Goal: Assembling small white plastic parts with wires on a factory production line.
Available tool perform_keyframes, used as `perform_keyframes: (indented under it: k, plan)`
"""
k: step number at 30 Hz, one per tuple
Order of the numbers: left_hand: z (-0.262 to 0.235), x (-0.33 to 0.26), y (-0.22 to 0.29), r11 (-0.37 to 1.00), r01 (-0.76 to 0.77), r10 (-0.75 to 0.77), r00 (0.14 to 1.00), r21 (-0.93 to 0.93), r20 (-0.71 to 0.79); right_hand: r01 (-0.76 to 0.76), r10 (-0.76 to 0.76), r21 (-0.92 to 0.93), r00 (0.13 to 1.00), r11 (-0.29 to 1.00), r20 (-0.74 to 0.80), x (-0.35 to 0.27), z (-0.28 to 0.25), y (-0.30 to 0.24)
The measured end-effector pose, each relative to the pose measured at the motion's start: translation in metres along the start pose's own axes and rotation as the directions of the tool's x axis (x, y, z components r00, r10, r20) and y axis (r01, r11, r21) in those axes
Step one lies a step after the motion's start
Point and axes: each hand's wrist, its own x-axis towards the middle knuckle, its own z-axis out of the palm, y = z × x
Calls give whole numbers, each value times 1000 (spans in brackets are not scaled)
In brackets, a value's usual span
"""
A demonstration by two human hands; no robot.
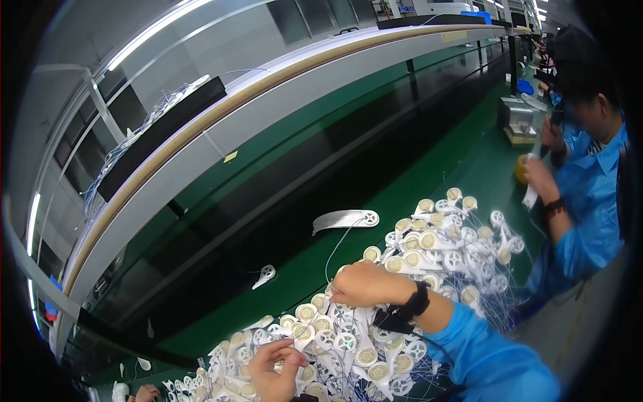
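Note:
A large heap of white plastic parts (366, 356), with round cream-coloured discs, spoked round ends and thin grey wires, lies in front of me. My right hand (368, 284) is over its far edge, fingers pressed together and pointing down; its fingertips are partly hidden, so what they grip does not show. Close by its fingers passes a thin grey cable (337, 246), running up to a long curved white part (345, 220) lying beyond the heap. At the heap's near left, my left hand (273, 372) has loosely bent fingers, thumb apart, with nothing visible in it.
A smaller white part (265, 275) lies alone on the green surface. Beyond runs a long raised shelf (221, 124) bearing a black tray (164, 137) of wired parts. At right, a co-worker in blue (589, 181) handles a white piece. Another person's hand (145, 393) shows lower left.

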Motion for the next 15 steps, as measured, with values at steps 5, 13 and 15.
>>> perform_keyframes:
  k: [5, 13, 15]
  plan:
    - [3, 0, 4, 1000, -15, 15, 1000, 3, 13, 452, 445, 890, 810, -60, -382, 8, -10, 11]
    - [2, -1, 3, 997, 14, -13, 1000, 79, -14, 117, 260, 973, 951, 200, -168, 4, -21, 3]
    - [2, -1, 1, 992, 11, -10, 1000, 125, -8, 109, 226, 967, 961, 230, -162, 4, -19, 3]
